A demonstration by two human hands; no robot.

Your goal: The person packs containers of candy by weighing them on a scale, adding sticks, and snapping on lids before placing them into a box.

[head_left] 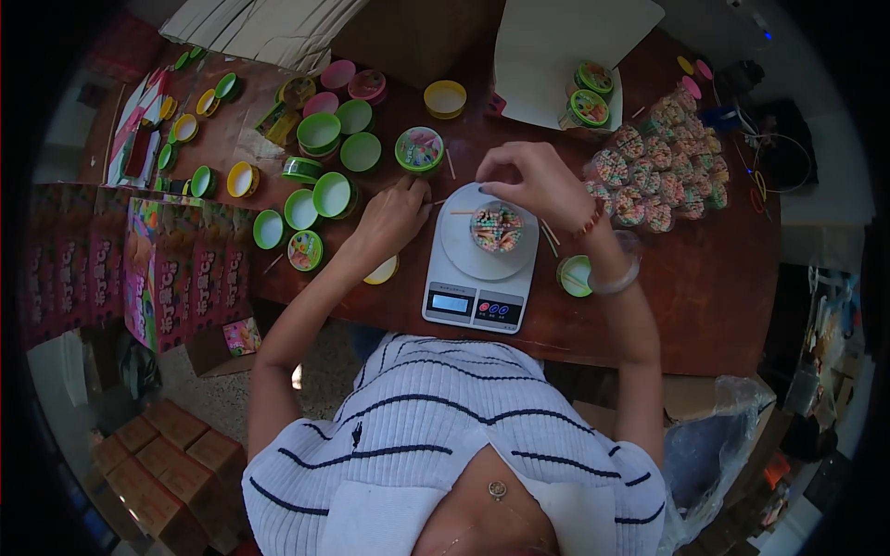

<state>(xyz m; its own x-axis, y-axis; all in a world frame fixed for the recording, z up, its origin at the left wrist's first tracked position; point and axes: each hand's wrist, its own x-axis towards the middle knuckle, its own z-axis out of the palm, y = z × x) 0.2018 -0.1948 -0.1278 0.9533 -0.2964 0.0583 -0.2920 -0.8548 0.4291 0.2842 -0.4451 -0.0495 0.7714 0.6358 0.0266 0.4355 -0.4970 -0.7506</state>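
Note:
On the white kitchen scale [476, 280] sits a clear round cup of multicoloured candy pieces [497, 228]. A thin stick [461, 213] lies beside the cup at its left. Over the far part of the scale is my right hand [536, 178], its fingers bent and pinched; whatever they hold is hidden. My left hand [397, 221] rests on the table left of the scale, fingers curled together just below a green tub with a printed lid [419, 150]. I cannot make out what is in these fingers. Another thin stick [451, 164] lies near that tub.
Many filled clear cups [658, 167] stand clustered at right. Green tubs [332, 195] and a yellow tub [445, 99] spread across the left and back. A small green tub [575, 276] sits by my right forearm. Pink printed boxes [190, 269] stand at left, an open carton [547, 56] behind.

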